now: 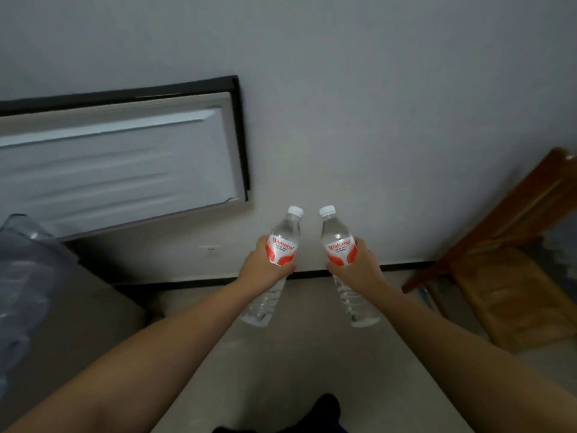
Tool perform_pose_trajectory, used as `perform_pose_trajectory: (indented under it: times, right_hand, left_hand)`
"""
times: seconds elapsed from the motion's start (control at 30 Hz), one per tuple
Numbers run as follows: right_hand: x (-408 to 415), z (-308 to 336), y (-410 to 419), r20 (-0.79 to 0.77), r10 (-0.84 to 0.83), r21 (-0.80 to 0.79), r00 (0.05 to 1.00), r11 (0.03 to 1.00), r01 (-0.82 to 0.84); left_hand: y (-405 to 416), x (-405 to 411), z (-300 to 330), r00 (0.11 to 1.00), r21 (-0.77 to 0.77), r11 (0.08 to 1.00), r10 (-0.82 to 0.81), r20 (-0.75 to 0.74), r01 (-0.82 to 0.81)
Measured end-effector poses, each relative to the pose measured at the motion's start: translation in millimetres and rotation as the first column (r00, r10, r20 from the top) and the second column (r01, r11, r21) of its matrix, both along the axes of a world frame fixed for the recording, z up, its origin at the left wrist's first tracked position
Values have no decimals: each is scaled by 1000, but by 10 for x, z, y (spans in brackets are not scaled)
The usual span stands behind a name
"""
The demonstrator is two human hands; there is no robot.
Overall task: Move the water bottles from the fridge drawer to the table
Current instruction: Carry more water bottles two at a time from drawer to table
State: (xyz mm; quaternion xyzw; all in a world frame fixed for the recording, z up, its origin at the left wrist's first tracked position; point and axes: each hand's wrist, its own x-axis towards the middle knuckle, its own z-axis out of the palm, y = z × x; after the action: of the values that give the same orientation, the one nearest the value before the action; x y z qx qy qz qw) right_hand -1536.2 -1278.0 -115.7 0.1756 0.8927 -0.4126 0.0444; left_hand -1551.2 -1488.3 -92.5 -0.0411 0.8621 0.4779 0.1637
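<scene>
Clear water bottles (282,245), white caps, red-white labels, gripped in both hands (260,270).

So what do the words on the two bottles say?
"Wahaha" in red letters, on the label of the left bottle, held in the left hand.
"Wahaha" in red letters, on the label of the right bottle, held in the right hand.
The small lines under each name are too blurred to read.

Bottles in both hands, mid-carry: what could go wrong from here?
1. Both hands are full: the left hand and right hand each grip a bottle, so neither can catch a slip.
2. The wooden chair stands close on the right and could snag the right bottle.
</scene>
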Motion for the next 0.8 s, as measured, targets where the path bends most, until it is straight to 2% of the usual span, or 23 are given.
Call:
perform_pose_trajectory:
  times: [0.27, 0.4, 0.6, 0.8]
  right_hand:
    - [278, 39, 1418, 3, -174, -2, 985, 985, 174]
    - [510, 79, 2045, 2, -322, 26, 947, 946, 322]
    - [952, 42, 2710, 20, -584, -31, 812, 811, 584]
    - [1428, -98, 3419, 55, -745, -105, 665, 658, 746]
  left_hand:
    - [1415, -193, -48, 982, -8, 982, -191, 9, 191]
    - [2107, -299, -3, 944, -9, 944, -330, -12, 330]
    - [3125, -350, -64, 815, -52, 815, -579, -30, 577]
    - [4343, -294, -155, 607, 12, 608, -793, 40, 794]
